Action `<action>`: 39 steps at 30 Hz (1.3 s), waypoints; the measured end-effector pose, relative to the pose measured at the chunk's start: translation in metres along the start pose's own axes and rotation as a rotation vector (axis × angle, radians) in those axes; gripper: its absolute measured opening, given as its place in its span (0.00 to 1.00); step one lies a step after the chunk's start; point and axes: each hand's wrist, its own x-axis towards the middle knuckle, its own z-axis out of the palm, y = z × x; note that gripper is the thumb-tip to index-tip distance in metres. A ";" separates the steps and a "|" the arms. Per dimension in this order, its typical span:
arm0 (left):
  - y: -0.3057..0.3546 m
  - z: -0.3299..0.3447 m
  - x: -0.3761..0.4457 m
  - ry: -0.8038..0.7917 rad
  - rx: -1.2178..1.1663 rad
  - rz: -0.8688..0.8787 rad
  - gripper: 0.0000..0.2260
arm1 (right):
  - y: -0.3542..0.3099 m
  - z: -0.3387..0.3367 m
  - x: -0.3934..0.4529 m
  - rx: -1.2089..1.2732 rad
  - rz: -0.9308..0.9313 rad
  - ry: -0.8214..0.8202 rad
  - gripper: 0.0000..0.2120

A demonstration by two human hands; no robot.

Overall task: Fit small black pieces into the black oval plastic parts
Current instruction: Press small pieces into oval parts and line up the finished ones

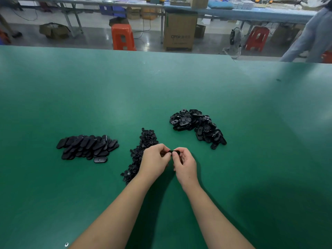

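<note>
Oval parts lie in two heaps on the green worktop [179,87], and one more oval part [173,152] is held just above the surface between both hands, near the front edge of the middle pile. The left hand [154,159] pinches its left end with curled fingers [166,150]; the right hand [185,163] grips the right end the same way. Holding it at both ends probably steadies it so that a small piece can be pressed in, though whether a piece is already seated is too small to tell.

The small black pieces [143,148] form a long pile right in front of the hands, partly hidden by the left wrist, which keeps them within easy reach. To the right sits a loose heap [197,125] of ovals lying open side up, likely the supply still to be fitted. To the left, a neater stack [86,146] of ovals lies overlapping with smooth backs up, which looks like finished work set aside. Work seems well under way, with plenty left on the right.
</note>
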 end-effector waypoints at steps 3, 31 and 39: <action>-0.002 -0.002 0.000 -0.017 0.055 0.055 0.02 | 0.001 0.000 0.001 -0.018 -0.005 0.003 0.05; -0.107 -0.140 0.018 0.486 0.515 -0.251 0.13 | -0.009 0.000 -0.005 -0.080 -0.006 -0.061 0.06; -0.088 -0.104 0.008 0.451 0.403 -0.013 0.07 | -0.009 0.001 -0.005 -0.129 -0.009 -0.066 0.06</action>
